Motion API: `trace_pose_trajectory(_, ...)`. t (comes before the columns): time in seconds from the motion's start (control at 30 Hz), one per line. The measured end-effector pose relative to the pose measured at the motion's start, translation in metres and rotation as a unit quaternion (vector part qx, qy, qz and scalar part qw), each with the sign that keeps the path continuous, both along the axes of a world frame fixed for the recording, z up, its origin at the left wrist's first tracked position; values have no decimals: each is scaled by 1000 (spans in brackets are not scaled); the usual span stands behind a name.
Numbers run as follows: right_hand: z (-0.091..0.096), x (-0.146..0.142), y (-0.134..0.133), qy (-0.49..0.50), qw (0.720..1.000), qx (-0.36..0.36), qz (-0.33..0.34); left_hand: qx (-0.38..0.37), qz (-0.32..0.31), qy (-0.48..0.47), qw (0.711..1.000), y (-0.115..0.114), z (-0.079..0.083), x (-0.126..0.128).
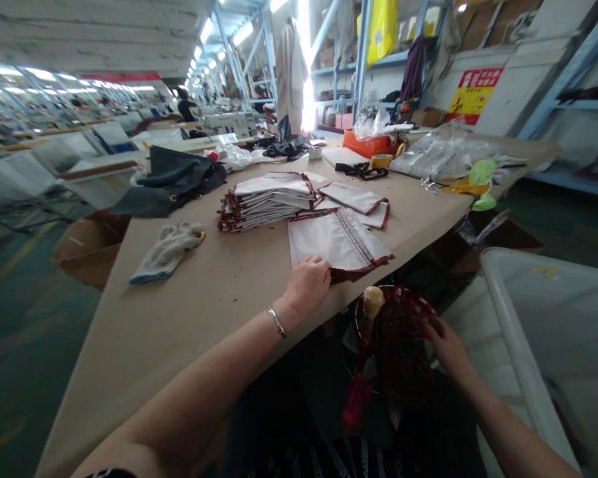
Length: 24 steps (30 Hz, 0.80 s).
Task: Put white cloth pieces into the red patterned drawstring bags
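Observation:
My left hand (309, 284) has its fingers curled at the near left corner of a white fabric piece (336, 240) with dark red edging and a stitched double seam, lying at the table's near edge. Below that edge, over my lap, my right hand (446, 345) has its fingers bent at the side of a dark red, round, basket-like bundle (401, 325); its fingertips are partly hidden. A pale yellow knob (373, 301) sticks up beside the bundle. Behind the fabric piece are a thick stack of similar folded pieces (269, 199) and two loose ones (359, 199).
On the tan table (204, 332) lie a knit work glove (168, 252), dark cloth (172, 176), an orange box (371, 143), black straps (361, 170) and clear plastic bags (441, 153). A white plastic bin (508, 318) stands close on my right; a cardboard box (90, 245) is at the left.

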State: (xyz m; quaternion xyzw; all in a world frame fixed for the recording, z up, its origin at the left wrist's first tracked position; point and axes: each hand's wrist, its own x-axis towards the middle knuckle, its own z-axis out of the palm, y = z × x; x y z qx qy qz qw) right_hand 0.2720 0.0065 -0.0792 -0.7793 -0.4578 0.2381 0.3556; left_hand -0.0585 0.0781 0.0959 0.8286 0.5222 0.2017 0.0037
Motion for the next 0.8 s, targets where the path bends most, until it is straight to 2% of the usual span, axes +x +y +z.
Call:
trace_pose_trajectory(0.07, 35, -13, 15, 16, 996, 89, 8, -9, 10, -16, 1000, 5, 4, -2)
trace_pose_trajectory(0.13, 88, -38, 30, 28, 977, 204, 52, -20, 14, -40, 999, 9, 9, -4)
trace_pose_trajectory(0.2, 145, -73, 46, -20, 950, 263, 168, -30, 6, -62, 998, 14, 16, -6)
trace_pose_trajectory(0.23, 169, -92, 54, -55, 926, 278, 250, -33, -2, -69, 997, 16, 20, -7)
trace_pose_trajectory(0.3, 204, -130, 70, -155, 877, 272, 366, -34, -17, -79, 996, 20, 28, -8)
trace_pose_trajectory(0.37, 219, -160, 87, -272, 840, 218, 416, -30, -26, -83, 996, 23, 35, -10)
trace_pose_trajectory(0.43, 221, -178, 101, -379, 814, 146, 415, -28, -25, -76, 996, 23, 41, -13)
trace_pose_trajectory(0.5, 220, -183, 111, -442, 801, 90, 394, -21, -9, -60, 998, 21, 42, -17)
trace_pose_trajectory(0.57, 221, -179, 114, -462, 807, 62, 363, 3, 27, -41, 999, 19, 38, -23)
trace_pose_trajectory(0.63, 227, -171, 109, -461, 828, 55, 315, 22, 68, -53, 996, 15, 31, -30)
trace_pose_trajectory(0.7, 234, -164, 96, -453, 846, 73, 273, -11, 96, -134, 986, 10, 25, -36)
trace_pose_trajectory(0.73, 237, -162, 87, -445, 851, 89, 264, -49, 103, -214, 970, 5, 25, -37)
trace_pose_trajectory(0.77, 238, -161, 76, -437, 852, 108, 267, -94, 106, -319, 937, 0, 26, -37)
trace_pose_trajectory(0.8, 238, -161, 64, -429, 849, 124, 282, -136, 105, -437, 883, -8, 30, -36)
